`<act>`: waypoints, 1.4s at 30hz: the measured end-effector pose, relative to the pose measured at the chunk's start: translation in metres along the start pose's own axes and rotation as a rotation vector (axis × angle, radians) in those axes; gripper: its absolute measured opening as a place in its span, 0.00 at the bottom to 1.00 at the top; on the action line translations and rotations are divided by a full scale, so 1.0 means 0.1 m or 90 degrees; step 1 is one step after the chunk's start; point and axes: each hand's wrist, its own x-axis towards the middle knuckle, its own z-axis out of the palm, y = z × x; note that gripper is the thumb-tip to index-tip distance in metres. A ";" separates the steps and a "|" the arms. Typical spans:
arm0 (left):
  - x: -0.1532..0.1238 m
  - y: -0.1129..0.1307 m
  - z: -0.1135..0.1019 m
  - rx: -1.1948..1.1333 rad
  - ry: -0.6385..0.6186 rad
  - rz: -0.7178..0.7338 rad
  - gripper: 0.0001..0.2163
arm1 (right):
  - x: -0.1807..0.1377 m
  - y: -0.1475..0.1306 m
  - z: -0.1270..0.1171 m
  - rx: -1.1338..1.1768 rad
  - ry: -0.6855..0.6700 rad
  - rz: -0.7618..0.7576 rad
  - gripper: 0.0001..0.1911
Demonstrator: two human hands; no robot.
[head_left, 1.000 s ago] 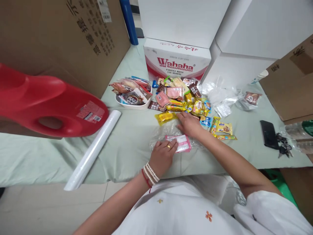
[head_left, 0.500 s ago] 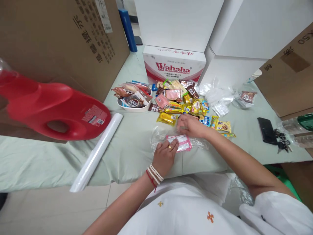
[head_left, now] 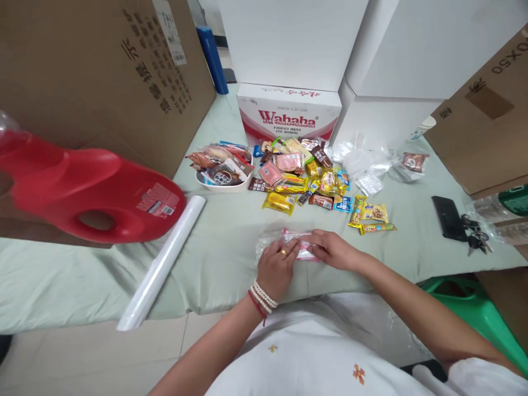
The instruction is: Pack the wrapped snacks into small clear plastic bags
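Loosely outstretched, left hand (head_left: 275, 269) and right hand (head_left: 336, 250) on pink-edged packet (head_left: 304, 253).

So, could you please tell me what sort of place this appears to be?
Probably a storeroom or stock area: a large brown carton, stacked white boxes and a pile of wrapped snacks share one cloth-covered table.

The packet (head_left: 303, 253) is pink and white on a pale green worktop (head_left: 231, 247). Beyond it lie yellow, pink, brown and blue snacks (head_left: 293, 180); to its left, a red jug (head_left: 127, 190) and white roll (head_left: 164, 261).
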 end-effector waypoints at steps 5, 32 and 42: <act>0.03 -0.03 -0.02 -0.043 0.199 -0.175 0.16 | -0.11 -0.01 0.14 -0.078 0.019 -0.022 0.23; 0.04 -0.38 -0.50 -0.177 -0.118 -0.380 0.06 | -0.21 -0.15 0.46 -0.015 0.189 -0.031 0.16; 0.27 0.21 -0.41 -0.322 -0.123 -0.275 0.14 | -0.19 -0.18 0.54 0.005 0.207 -0.004 0.13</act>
